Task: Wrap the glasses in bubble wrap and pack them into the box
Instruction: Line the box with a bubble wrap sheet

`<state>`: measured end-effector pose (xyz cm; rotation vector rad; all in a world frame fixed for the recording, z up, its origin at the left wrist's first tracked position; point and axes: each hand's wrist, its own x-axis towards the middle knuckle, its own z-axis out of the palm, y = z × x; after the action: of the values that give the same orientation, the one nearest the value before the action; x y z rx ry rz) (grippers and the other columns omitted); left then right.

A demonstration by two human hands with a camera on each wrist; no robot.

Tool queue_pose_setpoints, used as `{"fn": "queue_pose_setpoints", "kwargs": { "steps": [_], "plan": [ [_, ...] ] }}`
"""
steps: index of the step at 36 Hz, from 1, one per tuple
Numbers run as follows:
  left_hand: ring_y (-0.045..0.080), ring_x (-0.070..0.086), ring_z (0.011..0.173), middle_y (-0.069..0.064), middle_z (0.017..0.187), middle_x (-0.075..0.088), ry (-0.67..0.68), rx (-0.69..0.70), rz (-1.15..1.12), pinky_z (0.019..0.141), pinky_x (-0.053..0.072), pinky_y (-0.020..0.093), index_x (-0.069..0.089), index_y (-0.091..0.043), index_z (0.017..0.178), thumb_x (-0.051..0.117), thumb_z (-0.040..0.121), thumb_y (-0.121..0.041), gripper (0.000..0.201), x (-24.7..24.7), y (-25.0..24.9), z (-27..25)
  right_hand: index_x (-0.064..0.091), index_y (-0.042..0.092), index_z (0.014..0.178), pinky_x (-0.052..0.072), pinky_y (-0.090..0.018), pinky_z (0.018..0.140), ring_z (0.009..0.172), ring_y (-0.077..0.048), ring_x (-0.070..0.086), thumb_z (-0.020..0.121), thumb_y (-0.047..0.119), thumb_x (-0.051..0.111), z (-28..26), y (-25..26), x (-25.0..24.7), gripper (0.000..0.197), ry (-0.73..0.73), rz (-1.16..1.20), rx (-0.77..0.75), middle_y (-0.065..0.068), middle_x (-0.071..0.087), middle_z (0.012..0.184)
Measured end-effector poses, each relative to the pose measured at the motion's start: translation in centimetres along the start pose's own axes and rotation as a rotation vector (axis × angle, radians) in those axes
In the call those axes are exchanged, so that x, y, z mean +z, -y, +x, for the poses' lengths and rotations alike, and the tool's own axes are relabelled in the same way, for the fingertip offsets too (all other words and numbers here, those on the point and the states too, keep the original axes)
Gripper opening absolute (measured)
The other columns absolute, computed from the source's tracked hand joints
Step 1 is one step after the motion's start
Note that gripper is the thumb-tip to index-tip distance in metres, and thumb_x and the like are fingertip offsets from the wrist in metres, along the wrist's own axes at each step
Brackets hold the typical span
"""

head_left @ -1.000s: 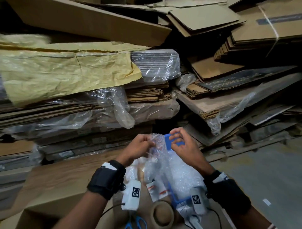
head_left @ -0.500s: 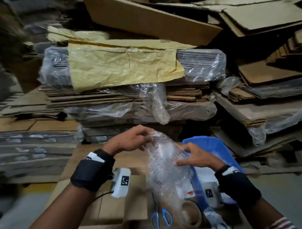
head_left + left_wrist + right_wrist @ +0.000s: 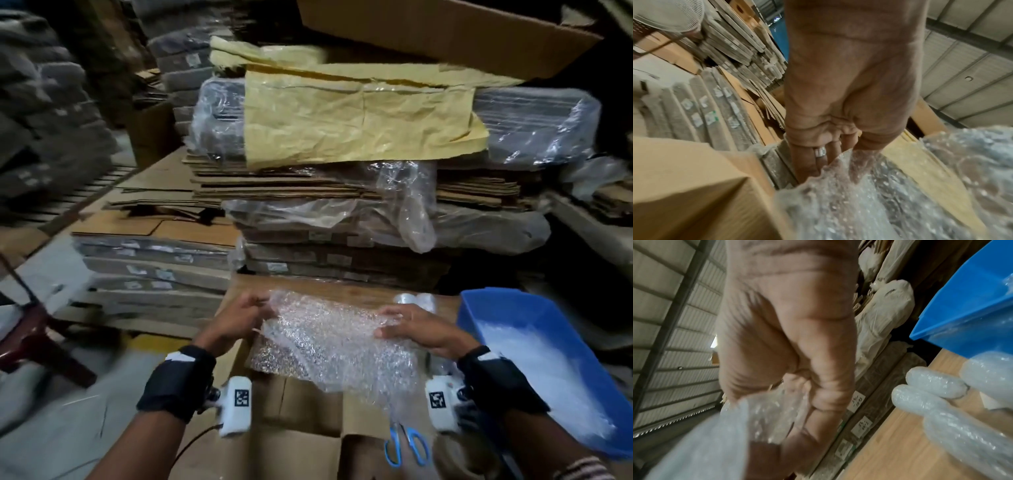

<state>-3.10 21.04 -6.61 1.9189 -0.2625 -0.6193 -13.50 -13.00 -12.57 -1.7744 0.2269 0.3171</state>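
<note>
A clear sheet of bubble wrap is stretched flat between my hands, above a brown cardboard box. My left hand pinches its left edge; the left wrist view shows the fingers, one with a ring, behind the wrap. My right hand pinches the right edge, thumb and curled fingers closed on the wrap. Small bubble-wrapped bundles lie just beyond my right hand and show in the right wrist view; what is inside them is hidden. No bare glass is in view.
A blue plastic bin with pale plastic inside stands at the right. Blue-handled scissors and a tape roll lie near my right wrist. Tall stacks of flattened cardboard rise close behind. A dark red stool leg is at the left.
The bunched, upright bubble wrap has been pulled out into a flat sheet. My hands have moved apart and lower, and my view has swung left.
</note>
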Motion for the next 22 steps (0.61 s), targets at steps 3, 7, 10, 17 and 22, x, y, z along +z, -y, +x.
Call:
{"fn": "queue_pose_setpoints", "kwargs": {
  "steps": [3,7,10,17,22],
  "plan": [
    [0.039,0.070,0.093,0.016,0.105,0.073,0.034,-0.031,0.003,0.081,0.056,0.051,0.064,-0.002,0.113,0.073,0.091,-0.007,0.024,-1.4,2.5,-0.5,0.068,0.032,0.124,0.050,-0.026,0.102,0.117,-0.007,0.066,0.083,0.019,0.085,1.3,0.1,1.9,0.047,0.020,-0.025,-0.031,0.015,0.062,0.135],
    [0.033,0.068,0.110,0.012,0.120,0.068,0.038,-0.059,0.045,0.093,0.059,0.052,0.055,-0.017,0.132,0.085,0.073,0.006,0.070,-2.3,5.0,-0.6,0.063,0.038,0.112,0.049,-0.031,0.093,0.107,-0.011,0.063,0.081,0.025,0.087,2.5,-0.2,3.9,0.041,-0.025,-0.123,-0.056,0.014,0.062,0.125],
    [0.020,0.065,0.093,0.004,0.123,0.053,0.055,0.015,0.163,0.080,0.064,0.044,0.039,-0.029,0.152,0.087,0.070,0.010,0.102,-2.8,6.2,-0.7,0.071,0.025,0.102,0.050,-0.033,0.096,0.113,-0.015,0.065,0.083,0.027,0.084,2.7,1.0,5.4,0.023,0.036,-0.196,-0.069,0.012,0.070,0.117],
    [0.006,0.055,0.059,0.004,0.115,0.048,-0.070,0.226,0.425,0.049,0.047,0.019,0.008,-0.023,0.158,0.072,0.076,0.017,0.112,-2.3,8.0,-0.5,0.080,0.034,0.103,0.048,-0.036,0.104,0.111,-0.003,0.066,0.069,0.045,0.092,3.1,3.5,7.7,0.038,0.222,-0.443,0.056,0.022,0.074,0.113],
    [0.022,0.060,0.077,0.003,0.135,0.033,-0.051,0.296,0.745,0.051,0.053,0.030,0.024,-0.025,0.142,0.067,0.069,0.021,0.096,-1.8,9.7,-0.3,0.080,0.036,0.092,0.057,-0.052,0.090,0.095,-0.031,0.073,0.065,0.032,0.095,4.6,4.1,10.7,0.032,0.274,-0.694,0.086,0.011,0.078,0.097]
  ]
}}
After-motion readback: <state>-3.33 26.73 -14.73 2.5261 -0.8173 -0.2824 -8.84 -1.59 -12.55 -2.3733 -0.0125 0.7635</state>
